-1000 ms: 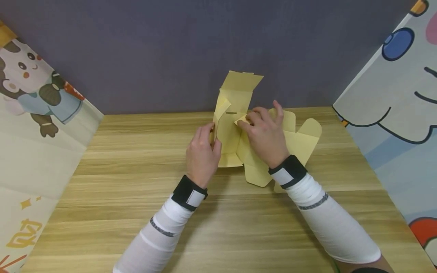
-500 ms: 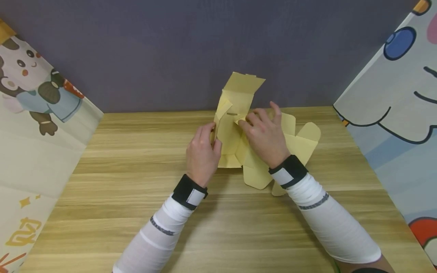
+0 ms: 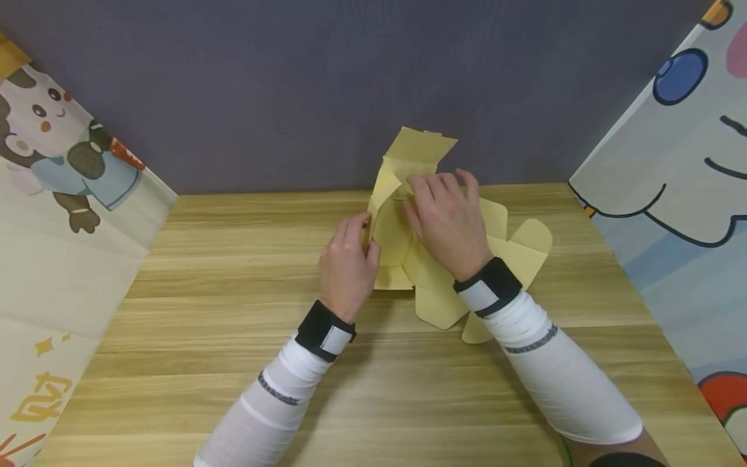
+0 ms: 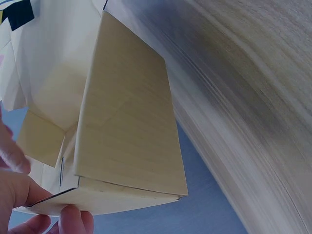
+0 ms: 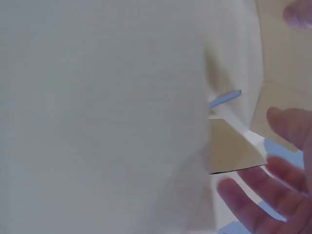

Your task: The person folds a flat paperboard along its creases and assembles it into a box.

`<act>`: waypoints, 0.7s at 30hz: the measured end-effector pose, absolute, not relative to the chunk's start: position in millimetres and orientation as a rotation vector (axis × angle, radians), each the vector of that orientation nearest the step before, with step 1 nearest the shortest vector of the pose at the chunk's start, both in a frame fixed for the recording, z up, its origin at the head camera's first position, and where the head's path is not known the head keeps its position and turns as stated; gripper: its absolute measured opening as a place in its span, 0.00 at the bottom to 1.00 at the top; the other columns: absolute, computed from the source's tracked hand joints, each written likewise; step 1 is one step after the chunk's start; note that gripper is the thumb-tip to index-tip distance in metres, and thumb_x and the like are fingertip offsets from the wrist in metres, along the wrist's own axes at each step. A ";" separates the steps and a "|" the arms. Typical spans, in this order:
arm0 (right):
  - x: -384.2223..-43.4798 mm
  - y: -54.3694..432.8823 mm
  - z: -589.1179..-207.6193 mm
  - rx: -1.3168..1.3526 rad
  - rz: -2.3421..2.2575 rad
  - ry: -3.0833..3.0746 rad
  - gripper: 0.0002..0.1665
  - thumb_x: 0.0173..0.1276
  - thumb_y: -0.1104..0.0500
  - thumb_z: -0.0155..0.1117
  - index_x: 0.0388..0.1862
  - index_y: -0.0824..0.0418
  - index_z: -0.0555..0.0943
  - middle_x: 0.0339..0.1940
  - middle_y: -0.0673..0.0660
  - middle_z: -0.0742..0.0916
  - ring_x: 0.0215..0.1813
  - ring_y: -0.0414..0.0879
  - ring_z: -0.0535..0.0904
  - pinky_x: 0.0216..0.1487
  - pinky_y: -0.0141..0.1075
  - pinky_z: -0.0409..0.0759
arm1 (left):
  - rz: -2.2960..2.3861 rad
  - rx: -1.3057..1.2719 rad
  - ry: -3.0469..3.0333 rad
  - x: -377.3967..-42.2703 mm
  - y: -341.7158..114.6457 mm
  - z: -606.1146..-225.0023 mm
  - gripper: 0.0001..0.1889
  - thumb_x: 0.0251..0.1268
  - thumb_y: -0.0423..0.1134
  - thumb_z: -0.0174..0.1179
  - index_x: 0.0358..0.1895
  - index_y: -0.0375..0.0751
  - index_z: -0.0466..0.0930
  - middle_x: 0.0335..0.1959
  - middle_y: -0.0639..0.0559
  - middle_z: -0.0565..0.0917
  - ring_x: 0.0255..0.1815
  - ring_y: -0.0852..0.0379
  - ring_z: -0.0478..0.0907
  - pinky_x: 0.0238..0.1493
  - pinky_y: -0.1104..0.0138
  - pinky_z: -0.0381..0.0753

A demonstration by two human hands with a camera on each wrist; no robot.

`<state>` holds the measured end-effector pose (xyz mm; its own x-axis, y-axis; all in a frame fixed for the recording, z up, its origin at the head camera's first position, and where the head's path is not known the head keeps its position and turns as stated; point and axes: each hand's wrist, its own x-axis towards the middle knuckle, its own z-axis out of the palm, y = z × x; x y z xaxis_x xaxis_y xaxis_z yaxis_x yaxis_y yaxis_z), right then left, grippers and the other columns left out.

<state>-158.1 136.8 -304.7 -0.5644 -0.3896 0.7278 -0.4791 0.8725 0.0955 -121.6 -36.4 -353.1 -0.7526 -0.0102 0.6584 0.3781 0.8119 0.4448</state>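
A pale yellow cardboard box (image 3: 390, 243), partly folded up, stands at the back of the table in the head view. My left hand (image 3: 348, 267) pinches its left side wall, thumb inside and fingers outside; the left wrist view shows a broad cardboard panel (image 4: 126, 107) beside that grip. Over the box's right side is my right hand (image 3: 450, 224), fingers loosely bent near the raised back panel. In the right wrist view its thumb and fingers are spread around a small flap (image 5: 234, 148), with no clear grip; whether the fingertips touch it I cannot tell.
Unfolded flaps (image 3: 528, 237) spread to the right of the box on the wood-grain table (image 3: 408, 395). The box's upright lid panel (image 3: 420, 146) stands close to the dark back wall (image 3: 292, 97). Printed side panels (image 3: 659, 162) flank the table.
My right hand has let go of the small right flap and moved up and slightly left toward the back panel. The box has shifted slightly; my left hand keeps its grip.
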 end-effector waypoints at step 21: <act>-156.3 119.5 -307.9 0.781 0.012 -2.122 0.11 0.69 0.68 0.55 0.38 0.60 0.85 0.34 0.56 0.89 0.56 0.51 0.78 0.72 0.62 0.50 | -0.739 -0.253 -2.319 -122.3 -36.0 -353.7 0.20 0.55 0.30 0.62 0.53 0.40 0.78 0.44 0.47 0.84 0.38 0.51 0.84 0.33 0.59 0.85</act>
